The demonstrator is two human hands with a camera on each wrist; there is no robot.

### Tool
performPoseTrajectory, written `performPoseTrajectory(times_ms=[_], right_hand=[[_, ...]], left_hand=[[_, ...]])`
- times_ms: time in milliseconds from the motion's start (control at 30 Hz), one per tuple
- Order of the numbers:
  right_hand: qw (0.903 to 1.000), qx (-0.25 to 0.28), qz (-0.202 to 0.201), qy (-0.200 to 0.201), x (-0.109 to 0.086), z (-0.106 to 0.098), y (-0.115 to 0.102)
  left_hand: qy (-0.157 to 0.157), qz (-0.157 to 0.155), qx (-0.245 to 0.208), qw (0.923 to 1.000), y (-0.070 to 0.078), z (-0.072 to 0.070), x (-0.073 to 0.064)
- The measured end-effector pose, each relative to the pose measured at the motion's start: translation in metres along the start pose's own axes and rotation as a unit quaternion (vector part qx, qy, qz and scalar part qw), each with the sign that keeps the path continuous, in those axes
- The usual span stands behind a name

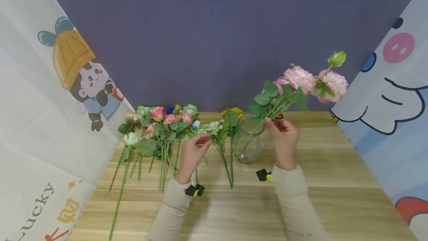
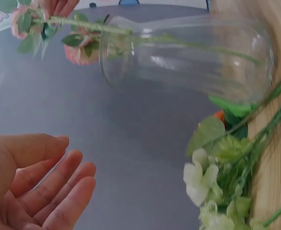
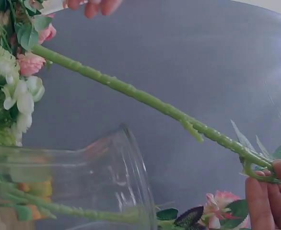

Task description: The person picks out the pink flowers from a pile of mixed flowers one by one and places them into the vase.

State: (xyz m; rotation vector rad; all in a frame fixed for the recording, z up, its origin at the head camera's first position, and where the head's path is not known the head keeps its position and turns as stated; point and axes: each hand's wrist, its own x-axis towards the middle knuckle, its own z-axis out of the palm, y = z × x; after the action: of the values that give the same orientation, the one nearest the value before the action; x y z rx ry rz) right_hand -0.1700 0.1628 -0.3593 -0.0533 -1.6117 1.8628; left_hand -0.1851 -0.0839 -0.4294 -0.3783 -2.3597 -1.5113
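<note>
My right hand [image 1: 284,140] pinches the green stem [image 3: 150,100] of an artificial flower between thumb and fingers, right of the glass vase [image 1: 249,153]. Pink-and-white blooms [image 1: 329,86] and a green bud [image 1: 337,58] lean up to the right above this hand. Another stem [image 3: 73,209] stands inside the vase, with pink blooms past the rim. In the right wrist view the held stem slants across outside the vase. My left hand [image 2: 44,187] holds nothing; its fingers are loosely bent, over the flowers left of the vase, near the white blossoms [image 1: 214,127].
Several artificial flowers lie on the wooden table [image 1: 234,211] at the left, among them pink roses [image 1: 158,113] and a pale green rose [image 1: 132,138]. Behind the vase is a yellow flower [image 1: 235,111]. A dark backdrop [image 1: 214,40] rises at the back, printed curtains [image 1: 394,122] at the sides.
</note>
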Motion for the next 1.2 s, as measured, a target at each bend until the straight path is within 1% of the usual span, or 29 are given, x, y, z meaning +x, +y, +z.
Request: performPoseTrajectory(times_ms=[167,267,367,467,567,700,900,1033,1200], right_hand=[[0.9993,0.037,0.006,0.009,0.010,-0.006,0.012],[0.9983,0.056,0.008,0.018,0.015,-0.009,0.017],[0.9972,0.069,0.009,0.028,0.018,-0.010,0.017],[0.9972,0.067,0.002,0.033,0.020,-0.012,0.014],[0.9974,0.061,-0.020,0.033,0.024,-0.014,0.013],[0.9964,0.062,-0.042,0.040,0.029,-0.017,0.013],[0.9910,0.116,-0.033,0.060,0.037,-0.018,0.012],[0.9856,0.150,-0.034,0.070,0.041,-0.018,0.012],[0.9834,0.159,-0.035,0.080,0.045,-0.020,0.012]], left_hand=[[0.007,-0.028,0.000,0.9996,-0.008,-0.008,0.000],[0.010,-0.032,0.007,0.9994,-0.013,-0.011,0.000],[0.013,-0.033,0.013,0.9993,-0.017,-0.011,-0.002],[0.014,-0.033,0.008,0.9993,-0.023,-0.013,-0.005],[0.014,-0.038,0.001,0.9992,-0.028,-0.015,-0.008],[0.017,-0.045,0.007,0.9988,-0.033,-0.018,-0.010],[0.026,-0.047,0.027,0.9982,-0.041,-0.024,-0.012],[0.030,-0.058,0.044,0.9969,-0.046,-0.029,-0.013],[0.039,-0.068,0.048,0.9958,-0.051,-0.034,-0.014]])
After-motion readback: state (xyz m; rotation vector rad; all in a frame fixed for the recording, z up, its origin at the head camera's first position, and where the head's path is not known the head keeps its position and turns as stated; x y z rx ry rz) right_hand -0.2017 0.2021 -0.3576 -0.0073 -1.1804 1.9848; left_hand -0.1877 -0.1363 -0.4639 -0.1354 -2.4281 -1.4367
